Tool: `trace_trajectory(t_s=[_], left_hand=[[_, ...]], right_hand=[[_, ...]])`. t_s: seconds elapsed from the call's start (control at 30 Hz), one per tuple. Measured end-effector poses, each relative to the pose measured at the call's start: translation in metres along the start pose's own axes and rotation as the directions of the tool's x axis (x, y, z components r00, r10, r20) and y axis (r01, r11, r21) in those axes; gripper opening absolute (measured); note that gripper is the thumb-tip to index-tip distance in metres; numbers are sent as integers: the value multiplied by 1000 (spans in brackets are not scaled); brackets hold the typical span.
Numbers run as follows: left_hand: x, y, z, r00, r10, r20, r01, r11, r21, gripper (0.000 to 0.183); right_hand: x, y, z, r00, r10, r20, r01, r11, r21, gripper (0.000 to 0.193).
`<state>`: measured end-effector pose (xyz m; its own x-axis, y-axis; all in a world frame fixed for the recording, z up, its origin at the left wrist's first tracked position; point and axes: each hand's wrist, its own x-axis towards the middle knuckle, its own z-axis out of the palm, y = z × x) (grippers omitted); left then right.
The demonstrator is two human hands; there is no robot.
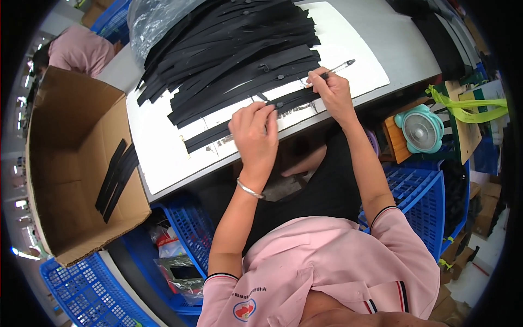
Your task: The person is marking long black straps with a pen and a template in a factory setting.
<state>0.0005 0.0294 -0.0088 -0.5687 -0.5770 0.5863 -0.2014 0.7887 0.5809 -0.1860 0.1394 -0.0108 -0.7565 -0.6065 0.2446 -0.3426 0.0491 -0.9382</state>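
A black fabric strip (207, 138) lies along the near edge of a white board (163, 166). My left hand (255, 133) rests over its middle, with curled fingers and thumb pinching at the strip beside a small dark round piece (279, 105). My right hand (333, 92) is closed round a slim pen (340, 67) with a dark end pointing away to the upper right. The pen's working tip, near the strip's right end, is too small to make out. Beyond both hands, many similar black strips (218, 71) lie in a loose overlapping pile; some carry small round pieces.
An open cardboard box (71, 163) at the left has a few black strips inside. Clear plastic wrapping (158, 27) is at the back. Blue crates (419, 201) stand below the table on both sides. A teal fan (420, 129) is at the right. Another person (81, 52) is at far left.
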Motion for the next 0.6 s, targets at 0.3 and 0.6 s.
trace_trajectory(t_s=[0.3, 0.6], left_hand=[[14, 17, 45, 992, 69, 103, -62, 995, -77, 13], [14, 16, 49, 994, 33, 107, -21, 994, -106, 12]], right_hand=[[0, 4, 3, 994, -107, 20, 108, 991, -77, 22], [-1, 6, 2, 997, -79, -18, 79, 997, 1, 22]])
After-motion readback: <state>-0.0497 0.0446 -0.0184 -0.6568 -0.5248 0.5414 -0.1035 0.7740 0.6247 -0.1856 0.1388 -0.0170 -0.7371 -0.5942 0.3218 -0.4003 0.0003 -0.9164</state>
